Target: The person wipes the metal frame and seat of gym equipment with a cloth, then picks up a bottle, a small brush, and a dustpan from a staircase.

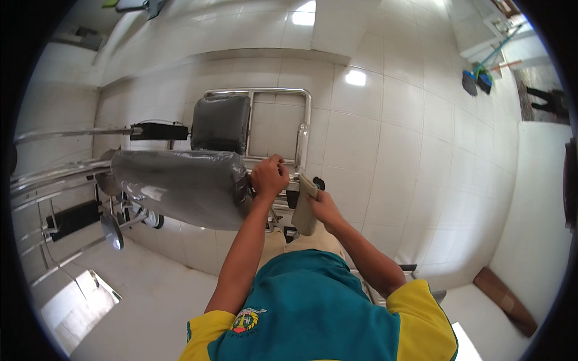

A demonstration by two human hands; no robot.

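Note:
My left hand (271,177) is curled over the metal frame at the right end of a long dark-grey cushion (180,187). Its palm side is hidden, so what the fingers close around cannot be seen. In my right hand (327,209) is a folded greyish-tan cloth (304,216), which hangs beside a chromed tube and a black fitting (292,198). Both cushions, the long one and a smaller square one (221,122), appear wrapped in clear plastic. Beyond my hands, a chromed tube frame (280,90) extends over the tiled floor.
Metal poles (72,133), a round disc (111,231) and a caster wheel (153,219) crowd the left side. A low step (271,53) runs along the far side. Brooms (469,83) stand at the upper right, near a doorway where a person's dark-clothed legs (544,100) show.

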